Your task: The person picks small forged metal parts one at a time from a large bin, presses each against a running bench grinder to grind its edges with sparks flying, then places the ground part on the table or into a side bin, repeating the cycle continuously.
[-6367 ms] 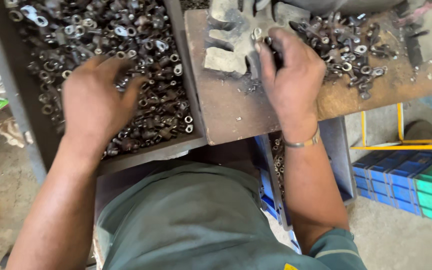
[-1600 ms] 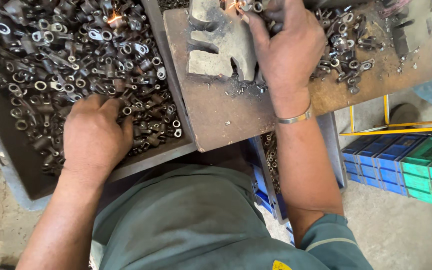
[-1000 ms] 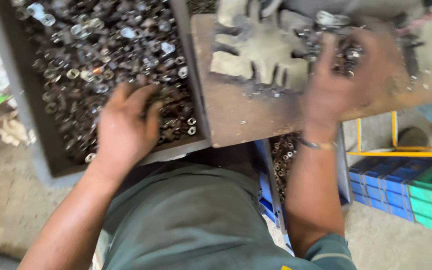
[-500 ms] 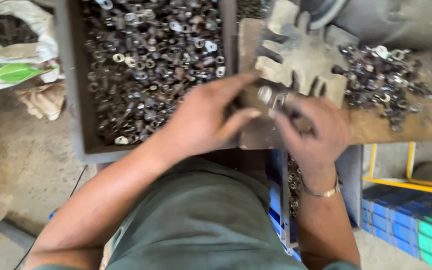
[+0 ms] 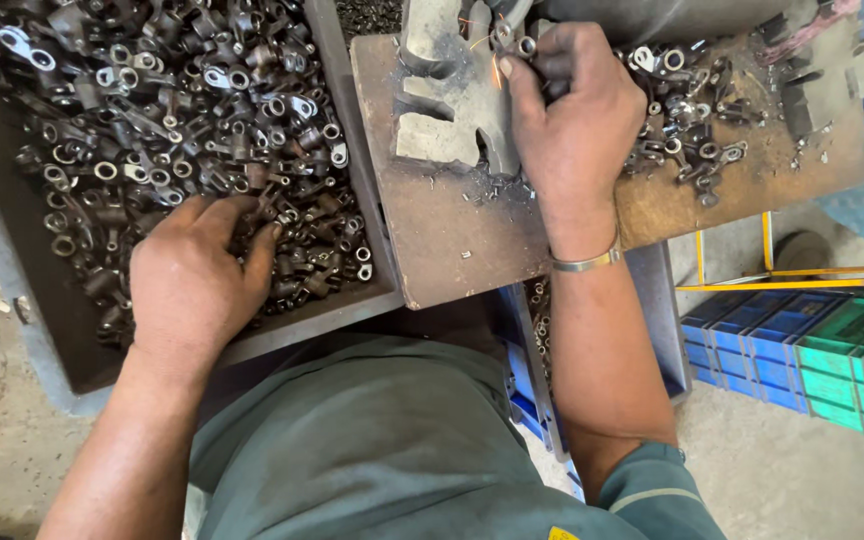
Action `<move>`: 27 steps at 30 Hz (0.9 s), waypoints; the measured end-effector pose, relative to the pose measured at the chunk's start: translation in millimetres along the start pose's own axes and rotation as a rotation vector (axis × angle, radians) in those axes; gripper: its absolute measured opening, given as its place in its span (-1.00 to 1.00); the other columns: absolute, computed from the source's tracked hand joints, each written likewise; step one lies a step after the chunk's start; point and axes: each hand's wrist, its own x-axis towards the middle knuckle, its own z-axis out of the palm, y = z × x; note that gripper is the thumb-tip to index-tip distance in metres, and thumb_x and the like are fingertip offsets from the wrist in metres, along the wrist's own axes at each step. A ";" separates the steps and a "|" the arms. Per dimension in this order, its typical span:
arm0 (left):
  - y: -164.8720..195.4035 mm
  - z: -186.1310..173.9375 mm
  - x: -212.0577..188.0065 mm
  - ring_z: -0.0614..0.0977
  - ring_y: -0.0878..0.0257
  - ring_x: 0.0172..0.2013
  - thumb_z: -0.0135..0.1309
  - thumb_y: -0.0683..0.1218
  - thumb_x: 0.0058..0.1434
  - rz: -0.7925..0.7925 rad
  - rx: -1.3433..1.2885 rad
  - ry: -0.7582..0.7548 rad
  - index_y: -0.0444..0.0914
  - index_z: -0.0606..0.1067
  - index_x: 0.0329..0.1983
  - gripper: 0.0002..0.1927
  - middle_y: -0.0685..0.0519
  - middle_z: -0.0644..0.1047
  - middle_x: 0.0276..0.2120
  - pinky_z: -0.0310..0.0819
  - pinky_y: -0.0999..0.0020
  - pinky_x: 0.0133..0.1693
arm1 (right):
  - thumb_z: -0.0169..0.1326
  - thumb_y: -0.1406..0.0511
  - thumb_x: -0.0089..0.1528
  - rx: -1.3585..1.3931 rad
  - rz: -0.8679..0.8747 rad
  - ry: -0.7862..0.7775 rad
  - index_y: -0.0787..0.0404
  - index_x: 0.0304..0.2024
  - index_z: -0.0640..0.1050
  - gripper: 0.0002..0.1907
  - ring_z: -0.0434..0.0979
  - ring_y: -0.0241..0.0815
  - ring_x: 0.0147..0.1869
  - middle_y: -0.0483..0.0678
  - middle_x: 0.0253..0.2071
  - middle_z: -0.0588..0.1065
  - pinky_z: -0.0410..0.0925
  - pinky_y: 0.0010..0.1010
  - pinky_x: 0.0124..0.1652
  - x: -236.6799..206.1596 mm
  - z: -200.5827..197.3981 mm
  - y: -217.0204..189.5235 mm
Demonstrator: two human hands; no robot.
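My right hand (image 5: 572,110) pinches a small ring-ended metal part (image 5: 524,46), dull grey with a round eye, its fingers closed on it at 12 o'clock on the rusty tabletop (image 5: 452,235); orange sparks fly just beside it, over the notched steel block (image 5: 452,110). Finished parts (image 5: 687,110) lie heaped at 2 o'clock, close to the far edge. My left hand (image 5: 197,275) rests palm-down at 9 o'clock in the tray (image 5: 347,120), fingers curled into the loose dark pieces (image 5: 152,110); whether they grip one I cannot tell. Blue crates (image 5: 812,365) stand below at 4 o'clock.
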 end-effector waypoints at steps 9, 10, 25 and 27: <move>-12.8 1.9 2.8 0.62 -0.10 -0.33 0.30 -0.04 0.27 -0.046 -0.021 0.023 -0.28 0.63 -0.09 -0.75 -0.14 0.58 -0.30 0.52 0.07 -0.27 | 0.42 0.38 0.22 0.043 -0.008 -0.042 0.27 -0.13 0.52 -0.69 0.73 -0.13 -0.23 -0.01 -0.27 0.64 0.50 -0.38 -0.22 5.9 -2.5 16.2; -14.8 2.7 3.0 0.62 -0.11 -0.32 0.30 -0.05 0.27 -0.045 -0.023 0.046 -0.28 0.63 -0.09 -0.76 -0.14 0.57 -0.29 0.52 0.06 -0.26 | 0.41 0.39 0.23 0.082 0.038 -0.055 0.27 -0.13 0.53 -0.71 0.73 -0.13 -0.24 -0.01 -0.27 0.64 0.51 -0.37 -0.23 6.2 -0.8 16.3; -7.1 28.7 11.6 0.61 -0.07 -0.27 0.27 -0.10 0.10 0.123 0.256 0.039 -0.26 0.60 -0.17 -0.75 -0.11 0.54 -0.32 0.54 0.08 -0.26 | 0.46 0.50 0.20 0.057 -0.451 0.125 0.25 -0.03 0.47 -0.56 0.57 0.04 -0.09 0.04 -0.14 0.55 0.45 -0.21 -0.09 -34.7 -27.3 -5.8; -4.0 40.8 18.9 0.64 -0.05 -0.27 0.23 -0.11 0.05 0.141 0.359 -0.067 -0.29 0.56 -0.21 -0.75 -0.11 0.56 -0.29 0.56 0.11 -0.28 | 0.45 0.50 0.19 0.074 -0.446 0.142 0.26 -0.04 0.46 -0.57 0.58 0.03 -0.09 0.04 -0.15 0.55 0.46 -0.21 -0.07 -37.5 -28.4 -7.2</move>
